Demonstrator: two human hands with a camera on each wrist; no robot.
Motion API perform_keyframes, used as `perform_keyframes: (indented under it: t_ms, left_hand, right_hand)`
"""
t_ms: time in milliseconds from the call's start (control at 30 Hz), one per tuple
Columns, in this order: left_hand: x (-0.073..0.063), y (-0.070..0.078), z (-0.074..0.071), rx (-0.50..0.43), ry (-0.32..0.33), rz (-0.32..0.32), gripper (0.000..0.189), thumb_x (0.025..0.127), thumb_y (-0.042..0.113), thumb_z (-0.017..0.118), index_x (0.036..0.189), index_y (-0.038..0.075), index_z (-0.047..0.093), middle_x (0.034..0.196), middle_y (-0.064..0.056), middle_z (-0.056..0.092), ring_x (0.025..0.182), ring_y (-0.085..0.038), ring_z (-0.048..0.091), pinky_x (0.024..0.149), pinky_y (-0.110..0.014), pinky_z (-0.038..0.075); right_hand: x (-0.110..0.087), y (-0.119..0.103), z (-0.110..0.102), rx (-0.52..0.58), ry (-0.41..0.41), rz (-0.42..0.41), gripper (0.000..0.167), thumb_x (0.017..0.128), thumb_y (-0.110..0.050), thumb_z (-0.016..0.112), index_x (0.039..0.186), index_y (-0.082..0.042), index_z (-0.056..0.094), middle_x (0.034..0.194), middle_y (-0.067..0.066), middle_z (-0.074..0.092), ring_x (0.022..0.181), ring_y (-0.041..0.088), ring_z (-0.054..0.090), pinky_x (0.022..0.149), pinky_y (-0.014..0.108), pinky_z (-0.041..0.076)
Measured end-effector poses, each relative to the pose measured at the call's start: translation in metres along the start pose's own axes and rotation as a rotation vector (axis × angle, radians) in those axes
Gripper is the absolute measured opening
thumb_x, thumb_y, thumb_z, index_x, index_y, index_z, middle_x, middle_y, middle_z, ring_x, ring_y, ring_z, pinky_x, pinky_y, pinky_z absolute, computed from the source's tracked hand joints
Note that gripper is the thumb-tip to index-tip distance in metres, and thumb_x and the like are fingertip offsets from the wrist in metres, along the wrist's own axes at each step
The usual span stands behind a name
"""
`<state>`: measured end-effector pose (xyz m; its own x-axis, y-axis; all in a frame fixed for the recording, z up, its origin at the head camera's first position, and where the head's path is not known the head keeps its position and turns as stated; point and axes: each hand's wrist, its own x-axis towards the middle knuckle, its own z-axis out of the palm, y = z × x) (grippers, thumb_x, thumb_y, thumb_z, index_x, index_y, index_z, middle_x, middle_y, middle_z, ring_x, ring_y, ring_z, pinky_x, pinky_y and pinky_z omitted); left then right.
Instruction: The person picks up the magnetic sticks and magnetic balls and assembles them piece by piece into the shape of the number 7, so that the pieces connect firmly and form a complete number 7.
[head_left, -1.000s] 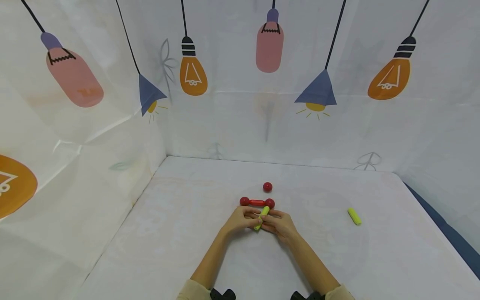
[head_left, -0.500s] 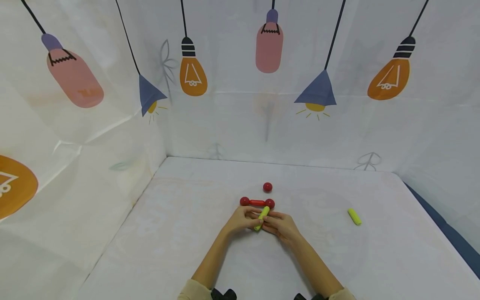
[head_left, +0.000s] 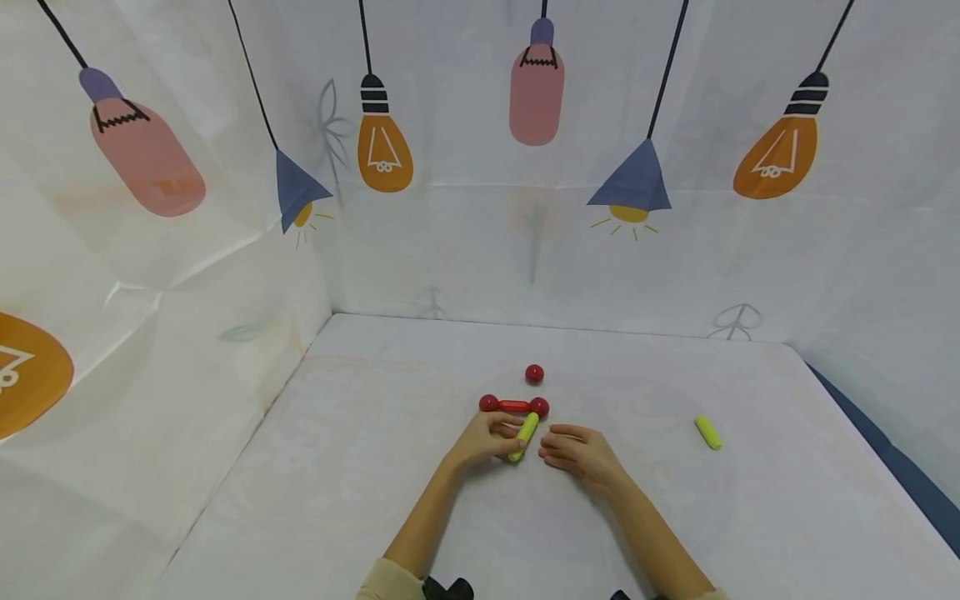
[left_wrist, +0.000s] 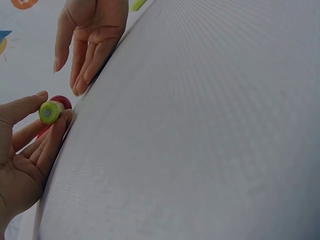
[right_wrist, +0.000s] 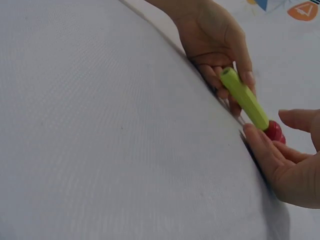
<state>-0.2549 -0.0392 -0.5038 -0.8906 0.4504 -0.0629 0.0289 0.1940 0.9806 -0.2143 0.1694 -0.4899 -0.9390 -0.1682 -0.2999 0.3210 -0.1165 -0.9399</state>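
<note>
A yellow-green building rod point(head_left: 528, 434), six-sided with a grey disc in its end, is pinched between the thumb and fingers of my left hand point(head_left: 484, 438). Its far end meets the right one of two red balls point(head_left: 538, 407) joined by a short red rod point(head_left: 513, 406). The left ball point(head_left: 488, 402) sits just beyond my left fingers. My right hand point(head_left: 582, 455) is a little to the right of the yellow-green rod, fingers relaxed with nothing in them. In the right wrist view the rod point(right_wrist: 245, 99) slants from my left hand point(right_wrist: 212, 42) toward my right fingers.
A loose red ball point(head_left: 534, 374) lies behind the joined pair. Off to the right, a second yellow-green rod point(head_left: 707, 432) lies on the white table point(head_left: 360, 467). White sheets printed with lamps point(head_left: 630, 179) rise at the back and left.
My right hand has let go of the yellow-green rod and moved a little to the right. My left hand and the rod have stayed in place.
</note>
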Motion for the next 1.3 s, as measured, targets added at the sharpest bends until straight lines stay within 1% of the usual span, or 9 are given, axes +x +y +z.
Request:
perform_keyframes:
  t_ms: [100, 233, 467, 633, 900, 1033, 1133, 1200, 1300]
  left_hand:
    - [0.000, 0.001, 0.000, -0.011, 0.004, -0.014, 0.037, 0.078, 0.009, 0.073, 0.113, -0.002, 0.064, 0.091, -0.011, 0.069, 0.074, -0.013, 0.064, 0.063, -0.028, 0.055]
    - [-0.001, 0.002, -0.001, 0.001, 0.014, -0.026, 0.036, 0.079, 0.009, 0.073, 0.112, 0.000, 0.065, 0.094, -0.011, 0.069, 0.080, -0.015, 0.064, 0.065, -0.028, 0.055]
    - [-0.001, 0.002, 0.000, 0.032, 0.015, -0.045, 0.036, 0.080, 0.013, 0.073, 0.115, 0.004, 0.065, 0.098, -0.010, 0.068, 0.087, -0.018, 0.064, 0.068, -0.030, 0.055]
    - [-0.001, 0.002, 0.000, 0.026, 0.013, -0.049, 0.036, 0.080, 0.014, 0.074, 0.114, 0.005, 0.065, 0.097, -0.008, 0.068, 0.086, -0.017, 0.064, 0.068, -0.029, 0.055]
    - [-0.002, 0.001, -0.001, 0.033, 0.007, -0.030, 0.038, 0.080, 0.012, 0.073, 0.117, 0.003, 0.065, 0.099, -0.010, 0.068, 0.086, -0.017, 0.063, 0.067, -0.029, 0.055]
    - [-0.012, 0.019, -0.002, 0.024, -0.003, -0.024, 0.038, 0.082, 0.009, 0.071, 0.117, -0.002, 0.063, 0.101, -0.016, 0.067, 0.087, -0.019, 0.063, 0.067, -0.029, 0.055]
    - [-0.020, 0.033, -0.002, 0.023, -0.008, -0.027, 0.038, 0.082, 0.007, 0.070, 0.118, -0.004, 0.062, 0.102, -0.019, 0.067, 0.087, -0.020, 0.063, 0.068, -0.029, 0.055]
    - [-0.021, 0.035, -0.002, 0.023, -0.008, -0.022, 0.038, 0.082, 0.007, 0.070, 0.117, -0.004, 0.062, 0.102, -0.019, 0.067, 0.087, -0.020, 0.064, 0.068, -0.028, 0.055]
    - [-0.021, 0.034, -0.002, 0.023, -0.011, -0.016, 0.038, 0.082, 0.007, 0.070, 0.118, -0.004, 0.062, 0.101, -0.018, 0.067, 0.086, -0.019, 0.064, 0.068, -0.028, 0.055]
  right_hand:
    - [-0.004, -0.001, -0.011, -0.014, 0.000, -0.005, 0.055, 0.093, -0.012, 0.058, 0.134, 0.015, 0.035, 0.108, 0.018, 0.066, 0.089, 0.018, 0.067, 0.082, 0.033, 0.053]
    - [-0.010, -0.004, -0.028, -0.023, 0.016, -0.013, 0.056, 0.093, -0.012, 0.058, 0.135, 0.015, 0.032, 0.107, 0.016, 0.066, 0.088, 0.016, 0.067, 0.082, 0.032, 0.053]
    - [-0.022, -0.007, -0.060, -0.018, 0.085, -0.034, 0.056, 0.094, -0.009, 0.056, 0.137, 0.015, 0.030, 0.106, 0.011, 0.066, 0.086, 0.012, 0.067, 0.081, 0.029, 0.053]
    - [-0.031, -0.009, -0.079, -0.014, 0.104, -0.058, 0.059, 0.094, -0.009, 0.055, 0.139, 0.015, 0.025, 0.102, 0.006, 0.067, 0.086, 0.010, 0.066, 0.081, 0.028, 0.052]
    - [-0.040, -0.012, -0.103, -0.059, 0.200, -0.104, 0.061, 0.094, -0.011, 0.056, 0.139, 0.014, 0.025, 0.096, -0.002, 0.067, 0.082, 0.007, 0.066, 0.078, 0.025, 0.053]
    - [-0.046, -0.018, -0.114, -0.061, 0.250, -0.134, 0.064, 0.093, -0.012, 0.058, 0.140, 0.014, 0.023, 0.092, -0.008, 0.067, 0.080, 0.006, 0.066, 0.077, 0.023, 0.053]
    - [-0.050, -0.022, -0.123, -0.069, 0.293, -0.184, 0.064, 0.091, -0.011, 0.061, 0.138, 0.015, 0.026, 0.090, -0.010, 0.068, 0.080, 0.006, 0.067, 0.076, 0.022, 0.053]
    - [-0.052, -0.024, -0.130, -0.086, 0.313, -0.231, 0.061, 0.090, -0.010, 0.062, 0.134, 0.016, 0.030, 0.090, -0.010, 0.069, 0.080, 0.006, 0.067, 0.075, 0.022, 0.053]
    - [-0.054, -0.025, -0.140, -0.087, 0.350, -0.284, 0.048, 0.088, -0.010, 0.065, 0.126, 0.010, 0.042, 0.088, -0.011, 0.069, 0.078, 0.005, 0.067, 0.073, 0.021, 0.053]
